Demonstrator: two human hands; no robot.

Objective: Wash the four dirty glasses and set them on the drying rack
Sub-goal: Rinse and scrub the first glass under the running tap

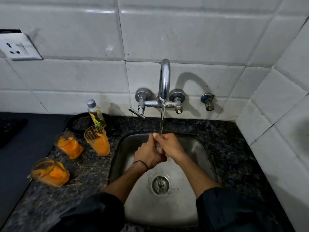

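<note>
Over the steel sink my left hand and my right hand are pressed together under the running water from the tap. Both hands curl round a clear glass, of which only a pale sliver shows between the fingers. Three dirty glasses smeared with orange stand on the dark granite counter to the left: one nearest the sink, one behind it and one closest to me. No drying rack is in view.
A bottle of yellow dish liquid stands by the wall behind the glasses, next to a black round object. The tap's lever sticks out to the left. A wall socket sits at upper left. Tiled walls close in at the back and right.
</note>
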